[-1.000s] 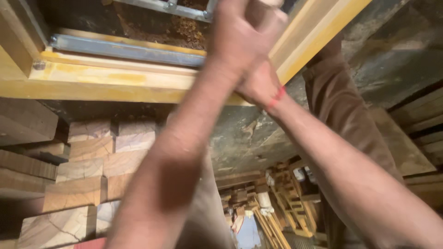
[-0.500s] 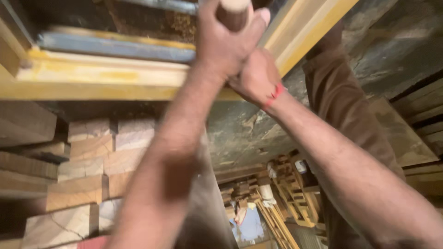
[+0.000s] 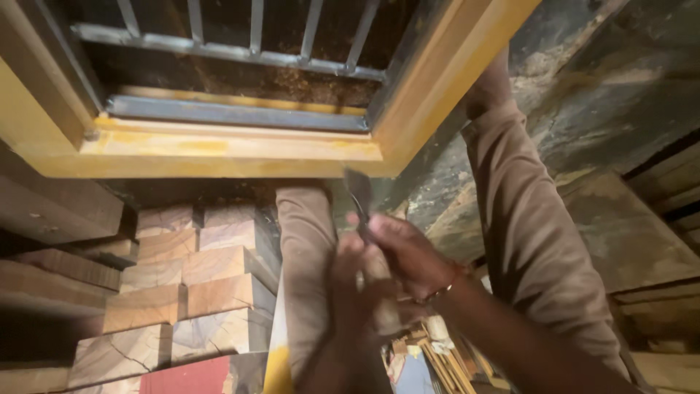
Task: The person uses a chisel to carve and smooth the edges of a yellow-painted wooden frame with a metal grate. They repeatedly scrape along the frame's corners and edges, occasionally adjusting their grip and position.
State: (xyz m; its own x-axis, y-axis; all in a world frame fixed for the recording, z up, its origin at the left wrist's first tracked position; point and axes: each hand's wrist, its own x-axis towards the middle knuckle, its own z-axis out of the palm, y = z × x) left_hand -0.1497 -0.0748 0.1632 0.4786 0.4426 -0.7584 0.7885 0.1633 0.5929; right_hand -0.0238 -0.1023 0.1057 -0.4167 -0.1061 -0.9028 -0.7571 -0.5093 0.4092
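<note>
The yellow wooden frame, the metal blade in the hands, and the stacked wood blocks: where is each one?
yellow wooden frame (image 3: 219, 149): head view, on its lower rail.
metal blade (image 3: 359, 191): head view, on its flat upper part.
stacked wood blocks (image 3: 197, 281): head view, on one block's end.

Both hands around chisel

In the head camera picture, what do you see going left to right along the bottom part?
Stacked wooden blocks → brown trouser leg → the two hands, left hand and right hand, holding a small tool → other brown trouser leg.
</note>
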